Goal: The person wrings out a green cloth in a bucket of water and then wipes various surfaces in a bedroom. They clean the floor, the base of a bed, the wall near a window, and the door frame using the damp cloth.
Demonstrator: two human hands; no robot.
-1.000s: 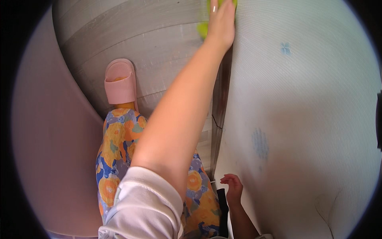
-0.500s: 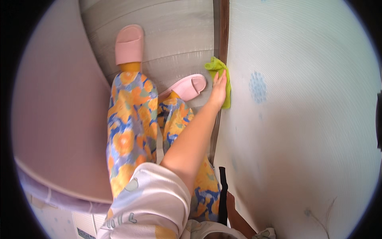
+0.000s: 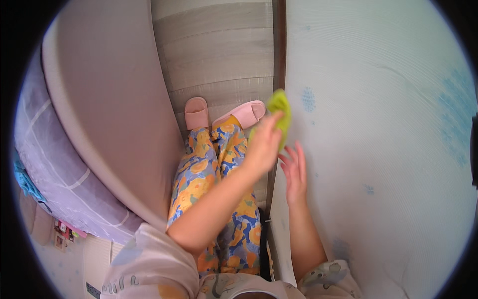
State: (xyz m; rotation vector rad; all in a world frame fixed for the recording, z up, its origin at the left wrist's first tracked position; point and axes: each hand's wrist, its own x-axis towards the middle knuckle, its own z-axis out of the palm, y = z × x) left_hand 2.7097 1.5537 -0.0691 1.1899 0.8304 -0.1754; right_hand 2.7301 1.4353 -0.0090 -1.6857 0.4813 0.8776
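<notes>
Apparently, the left hand (image 3: 265, 144) is clamped on a lime-green cloth (image 3: 282, 105), beside the blue-patterned wall (image 3: 358, 139); the right hand (image 3: 295, 174), fingers apart, is near it. Bunching the cloth snugly should keep its loose edges controlled.

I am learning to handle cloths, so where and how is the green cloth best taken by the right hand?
Probably pinch the lower right edge of the green cloth, coming from below right: the left hand covers part of it, this edge sticks out, and the open right hand points up near it.
</notes>
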